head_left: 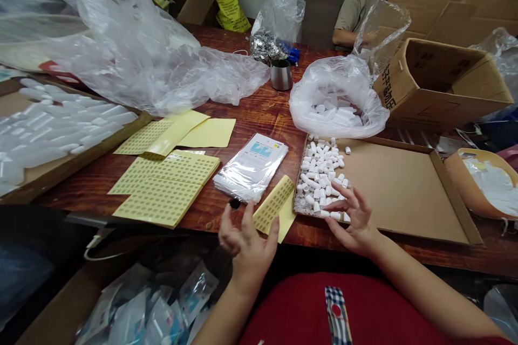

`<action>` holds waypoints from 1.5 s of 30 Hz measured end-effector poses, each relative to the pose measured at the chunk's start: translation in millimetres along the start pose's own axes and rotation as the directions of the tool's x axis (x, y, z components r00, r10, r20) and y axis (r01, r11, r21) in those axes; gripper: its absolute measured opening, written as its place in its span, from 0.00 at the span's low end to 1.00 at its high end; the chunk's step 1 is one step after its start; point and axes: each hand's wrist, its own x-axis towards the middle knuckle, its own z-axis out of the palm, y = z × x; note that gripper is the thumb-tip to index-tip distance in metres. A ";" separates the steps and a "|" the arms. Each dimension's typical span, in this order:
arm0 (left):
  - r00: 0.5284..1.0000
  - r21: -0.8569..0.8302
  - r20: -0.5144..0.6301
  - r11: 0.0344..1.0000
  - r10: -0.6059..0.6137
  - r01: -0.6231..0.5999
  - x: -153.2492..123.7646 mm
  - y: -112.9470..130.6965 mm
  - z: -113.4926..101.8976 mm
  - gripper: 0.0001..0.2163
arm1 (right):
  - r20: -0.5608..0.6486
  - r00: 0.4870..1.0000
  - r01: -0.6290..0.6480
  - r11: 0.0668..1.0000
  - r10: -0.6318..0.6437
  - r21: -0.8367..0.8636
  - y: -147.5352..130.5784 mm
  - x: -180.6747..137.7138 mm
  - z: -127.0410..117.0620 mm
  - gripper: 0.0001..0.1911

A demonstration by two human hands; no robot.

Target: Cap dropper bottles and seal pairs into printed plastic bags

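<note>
My left hand (253, 242) is raised at the table's front edge, its fingers spread, with nothing visible in them. Just beyond it lie a folded yellow sticker sheet (277, 207) and a stack of clear plastic packets with printed cards (253, 164). Over the front edge of a shallow cardboard tray (404, 188), my right hand (356, 221) has its fingers apart. Its thumb and index fingertips are beside small white cap-like cylinders (319, 172) heaped at the tray's left end. Whether they touch one is unclear.
Yellow sticker sheets (162, 188) lie left of the packets. White tubes (60, 124) fill a tray further left. Behind stand a metal cup (280, 75), a plastic bag of white pieces (340, 102) and a cardboard box (445, 86). An orange scoop (469, 178) is right. A person sits opposite.
</note>
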 end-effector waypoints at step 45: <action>0.707 -0.624 0.321 0.702 0.631 -0.343 92.7 122.7 12.9 0.15 | 0.211 0.788 -0.390 0.204 0.578 0.898 -28.1 25.1 -83.4 0.26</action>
